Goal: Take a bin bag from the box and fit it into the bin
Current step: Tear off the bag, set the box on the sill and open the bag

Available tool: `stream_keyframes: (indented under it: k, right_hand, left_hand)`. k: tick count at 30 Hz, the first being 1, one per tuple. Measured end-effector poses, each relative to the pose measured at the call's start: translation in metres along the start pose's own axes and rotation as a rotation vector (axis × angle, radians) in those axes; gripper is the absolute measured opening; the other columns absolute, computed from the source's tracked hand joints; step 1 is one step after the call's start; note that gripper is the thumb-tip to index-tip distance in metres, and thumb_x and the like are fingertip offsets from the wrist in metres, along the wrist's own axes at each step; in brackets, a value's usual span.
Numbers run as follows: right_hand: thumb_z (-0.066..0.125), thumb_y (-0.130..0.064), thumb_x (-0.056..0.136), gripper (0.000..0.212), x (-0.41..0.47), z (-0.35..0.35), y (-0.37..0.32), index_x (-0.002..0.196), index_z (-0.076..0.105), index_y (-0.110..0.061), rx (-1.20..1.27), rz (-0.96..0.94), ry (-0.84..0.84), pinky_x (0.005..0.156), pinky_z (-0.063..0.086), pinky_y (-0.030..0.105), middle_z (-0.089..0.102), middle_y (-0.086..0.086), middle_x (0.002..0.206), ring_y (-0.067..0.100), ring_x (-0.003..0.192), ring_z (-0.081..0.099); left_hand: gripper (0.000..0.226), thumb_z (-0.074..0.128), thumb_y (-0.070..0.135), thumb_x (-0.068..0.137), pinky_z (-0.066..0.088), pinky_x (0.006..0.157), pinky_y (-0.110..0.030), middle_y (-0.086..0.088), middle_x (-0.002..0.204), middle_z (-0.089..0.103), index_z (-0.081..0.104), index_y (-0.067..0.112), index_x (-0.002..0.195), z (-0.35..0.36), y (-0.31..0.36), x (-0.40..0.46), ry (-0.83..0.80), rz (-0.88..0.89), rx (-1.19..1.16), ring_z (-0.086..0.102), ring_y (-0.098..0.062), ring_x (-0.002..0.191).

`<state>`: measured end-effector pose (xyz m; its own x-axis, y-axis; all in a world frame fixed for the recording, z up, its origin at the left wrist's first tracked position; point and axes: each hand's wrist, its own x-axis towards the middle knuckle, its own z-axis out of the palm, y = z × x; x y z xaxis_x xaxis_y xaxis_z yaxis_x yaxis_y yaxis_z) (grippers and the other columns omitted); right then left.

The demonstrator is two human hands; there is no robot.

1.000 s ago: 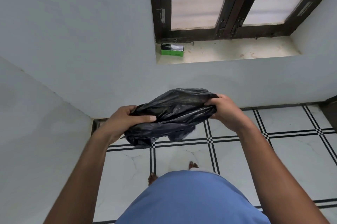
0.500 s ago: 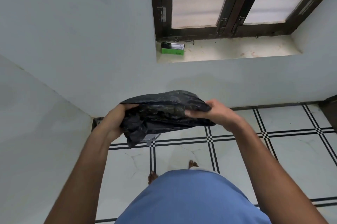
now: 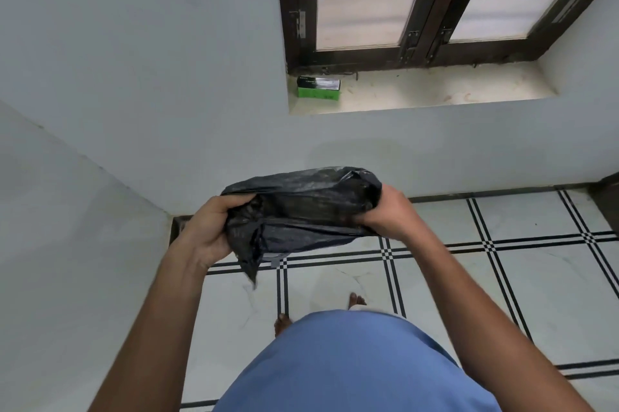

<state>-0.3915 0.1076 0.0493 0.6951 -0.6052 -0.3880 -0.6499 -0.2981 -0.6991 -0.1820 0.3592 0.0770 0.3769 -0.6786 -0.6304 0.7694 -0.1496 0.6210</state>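
One black bin bag (image 3: 303,210), thin glossy plastic film, heavily crinkled and bunched into a loose oblong bundle; held in the air in front of the person at about waist height, above the floor and well apart from the box. A limp pointed tail of film hangs from its lower left corner.

Left hand (image 3: 209,230): bare, fingers curled and closed on the left end of the bag, gathering the film into folds.

Right hand (image 3: 388,214): bare, clamped on the right end of the bag, fingers wrapped under the bunched plastic.

One bin-bag box (image 3: 319,88): small rectangular carton, green sides with a dark top panel and small print too fine to read; lies flat at the left end of the window sill (image 3: 435,89), close to the frame.

Window sill: pale, smooth stone-like ledge with faint reddish marks.

Window frame (image 3: 418,43): dark brown wood, with metal hinges and latches; panes frosted and pale.

Walls (image 3: 134,76): matt, pale grey-white plaster, meeting in a corner at the left.

Floor (image 3: 502,277): glossy white marbled tiles, square, bordered by doubled black lines with small chequered crossings.

Blue garment (image 3: 351,364): smooth cloth, in the bottom centre of view; bare toes (image 3: 356,299) show just beyond it.
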Motion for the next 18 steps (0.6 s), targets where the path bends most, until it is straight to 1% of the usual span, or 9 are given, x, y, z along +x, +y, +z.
stream_keyframes:
  k: [2,5,7,9,10,12,13,16,18]
  right_hand:
    - [0.081,-0.041,0.085,0.034,0.002,0.013,0.002,0.110,0.076,-0.019,-0.256,0.140,0.294,0.076,0.056,0.038,0.081,0.012,0.103,0.040,0.095,0.074]
    - [0.073,-0.039,0.090,0.030,0.002,0.019,0.005,0.109,0.070,-0.016,-0.354,0.198,0.358,0.076,0.052,0.041,0.078,0.016,0.105,0.044,0.098,0.073]
    - [0.078,-0.038,0.087,0.028,0.003,0.015,0.006,0.107,0.075,-0.017,-0.241,0.174,0.239,0.079,0.056,0.042,0.080,0.015,0.104,0.042,0.103,0.075]
    - [0.087,-0.042,0.081,0.035,0.001,0.009,0.005,0.106,0.080,-0.018,0.030,0.175,-0.002,0.090,0.063,0.046,0.084,0.009,0.103,0.036,0.107,0.079]
    - [0.091,-0.048,0.078,0.043,-0.003,0.005,0.002,0.109,0.083,-0.020,0.145,0.178,-0.141,0.098,0.063,0.048,0.085,0.008,0.106,0.033,0.110,0.080]
    - [0.096,-0.055,0.079,0.052,-0.013,0.001,-0.004,0.120,0.084,-0.025,0.301,0.126,-0.355,0.108,0.060,0.051,0.085,0.005,0.118,0.029,0.116,0.080]
    - [0.095,-0.050,0.084,0.049,-0.017,0.002,-0.006,0.125,0.083,-0.027,0.383,0.080,-0.385,0.110,0.059,0.048,0.085,0.004,0.123,0.027,0.120,0.080]
    - [0.090,-0.024,0.093,0.037,-0.022,0.011,-0.011,0.129,0.083,-0.016,0.679,0.038,-0.305,0.112,0.058,0.042,0.083,0.010,0.129,0.032,0.126,0.077]
    - [0.084,-0.015,0.097,0.033,-0.019,0.017,-0.009,0.128,0.081,-0.004,0.823,0.096,-0.253,0.104,0.062,0.040,0.082,0.018,0.126,0.039,0.124,0.077]
  left_hand:
    - [0.044,0.065,0.011,0.095,0.064,0.099,-0.048,-0.025,0.130,0.076,0.071,-0.007,0.135,0.006,0.000,-0.003,-0.060,-0.022,0.033,0.080,-0.035,0.105]
    - [0.037,0.074,0.011,0.096,0.059,0.108,-0.051,-0.022,0.131,0.076,0.076,0.003,0.132,0.012,0.000,-0.009,-0.119,0.011,0.250,0.077,-0.036,0.115]
    - [0.037,0.088,0.017,0.088,0.058,0.104,-0.040,-0.009,0.123,0.082,0.082,0.016,0.125,0.014,-0.003,-0.007,-0.053,0.061,0.548,0.079,-0.027,0.115]
    - [0.028,0.095,0.024,0.082,0.058,0.089,-0.029,0.004,0.105,0.086,0.086,0.024,0.109,0.014,-0.008,-0.001,0.141,0.133,0.810,0.082,-0.014,0.100]
    - [0.021,0.094,0.024,0.083,0.058,0.082,-0.027,0.007,0.098,0.086,0.086,0.025,0.103,0.012,-0.011,0.003,0.240,0.159,0.835,0.081,-0.012,0.095]
    - [0.016,0.087,0.022,0.089,0.059,0.078,-0.029,0.005,0.100,0.085,0.083,0.026,0.105,0.009,-0.015,0.010,0.328,0.141,0.672,0.080,-0.016,0.097]
    - [0.018,0.083,0.023,0.093,0.059,0.078,-0.031,0.002,0.104,0.085,0.080,0.024,0.110,0.008,-0.016,0.013,0.357,0.117,0.562,0.079,-0.019,0.099]
    - [0.024,0.070,0.024,0.099,0.060,0.079,-0.037,-0.005,0.112,0.083,0.075,0.021,0.123,-0.005,-0.015,0.021,0.448,0.116,0.376,0.078,-0.025,0.102]
    - [0.026,0.066,0.021,0.100,0.060,0.078,-0.039,-0.011,0.116,0.083,0.077,0.017,0.124,-0.017,-0.015,0.023,0.407,0.096,0.346,0.078,-0.029,0.102]
